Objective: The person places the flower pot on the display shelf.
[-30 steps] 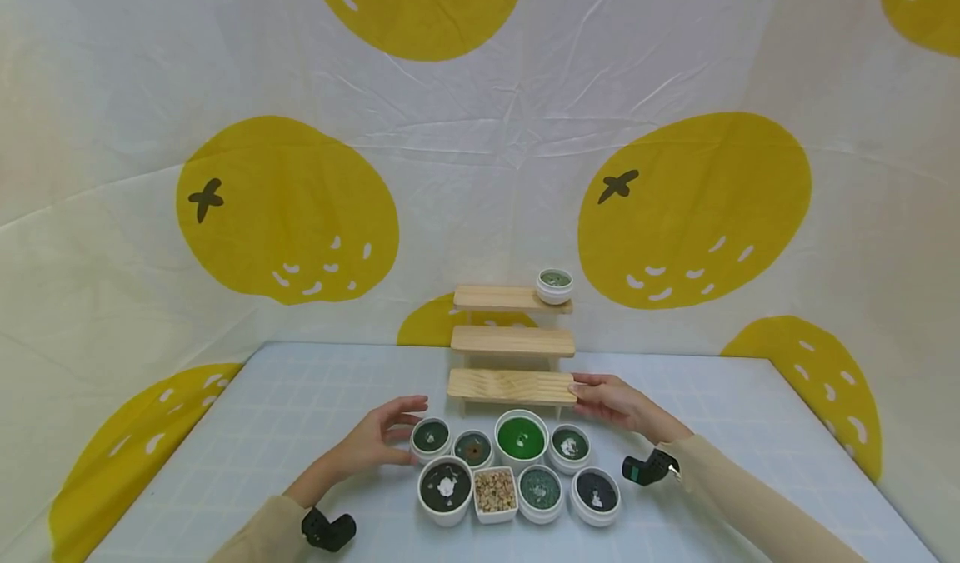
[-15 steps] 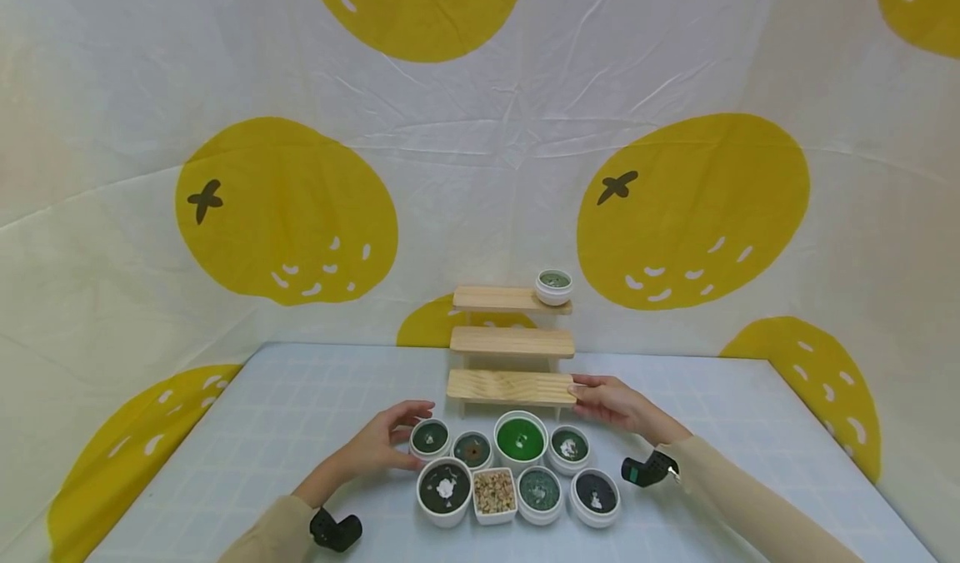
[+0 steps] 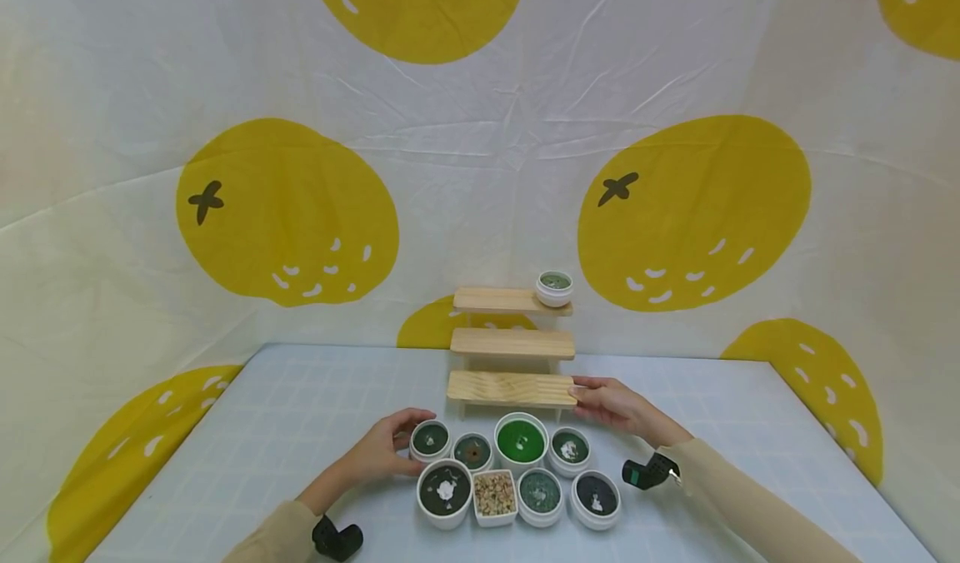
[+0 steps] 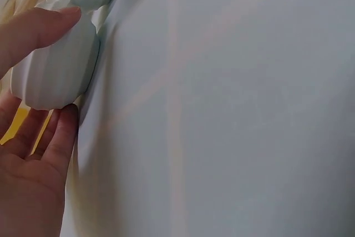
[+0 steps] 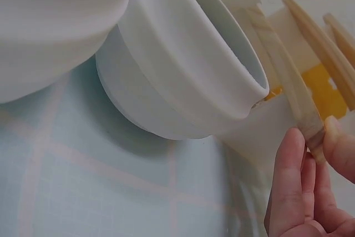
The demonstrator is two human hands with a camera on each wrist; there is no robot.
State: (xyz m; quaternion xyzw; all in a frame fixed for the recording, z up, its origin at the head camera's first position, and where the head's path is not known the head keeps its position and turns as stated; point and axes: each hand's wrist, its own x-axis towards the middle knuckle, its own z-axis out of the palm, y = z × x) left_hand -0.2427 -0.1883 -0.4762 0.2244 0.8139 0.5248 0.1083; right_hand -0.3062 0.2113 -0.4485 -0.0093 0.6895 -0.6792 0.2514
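My left hand (image 3: 378, 449) grips a small white pot (image 3: 431, 440) with a dark green top, at the left end of the back row. In the left wrist view the thumb lies along one side of this ribbed pot (image 4: 55, 76), with fingertips at the opposite side. My right hand (image 3: 618, 406) pinches the right end of the lowest shelf of a three-step wooden stand (image 3: 512, 388). The right wrist view has the thumb and fingers on either side of that shelf's end (image 5: 294, 90). A white pot (image 3: 554, 290) sits at the right of the top shelf.
Several more white pots stand close together before the stand, among them a bright green one (image 3: 521, 440) and a square one (image 3: 495, 496) full of pebbles. The light blue table (image 3: 300, 396) ends at a cloth backdrop (image 3: 480, 205) with yellow fruit prints.
My left hand has shifted slightly right and closed round the small pot at the left of the back row. The right hand stays on the shelf end.
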